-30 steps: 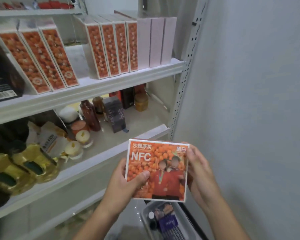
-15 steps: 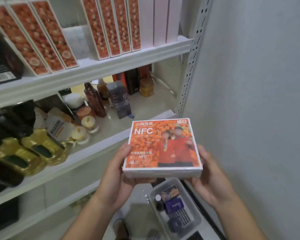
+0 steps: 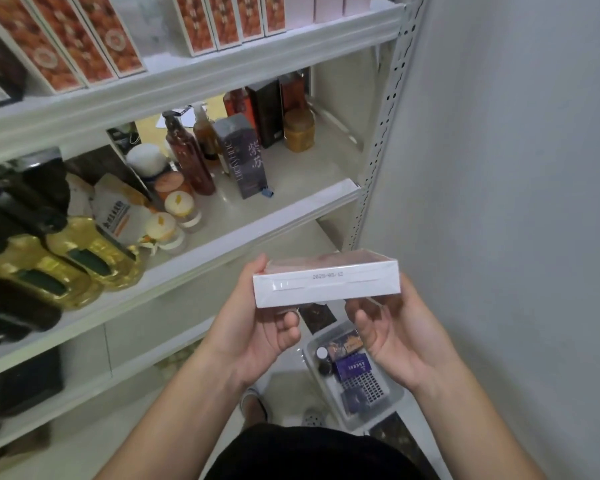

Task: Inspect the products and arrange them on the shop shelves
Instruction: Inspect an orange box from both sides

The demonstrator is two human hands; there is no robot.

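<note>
So the person's got a flat box [image 3: 326, 284] held up in both hands, turned edge-on so the white side with a printed date stamp faces them, and the top face looks shiny and wrapped. The left hand [image 3: 257, 334] grips the left end, thumb up on the top edge and fingers curled underneath. The right hand [image 3: 395, 341] takes the right end, fingers curled under the bottom; can't see its thumb, the box hides it. The box isn't on any shelf, it's out in the air just in front of the middle shelf [image 3: 257, 216], close to the grey wall [image 3: 499, 168] and above a clear plastic bin [image 3: 310, 367] of small items on the floor. The middle shelf has yellow oil bottles [image 3: 84, 258] on the left, little white-lidded jars [image 3: 179, 206], a brown pump bottle [image 3: 187, 157], a dark grey-purple carton [image 3: 243, 157] and a gold jar [image 3: 298, 133] at the back. The top shelf [image 3: 222, 64] carries a row of orange-printed boxes [image 3: 222, 22] standing on edge.
</note>
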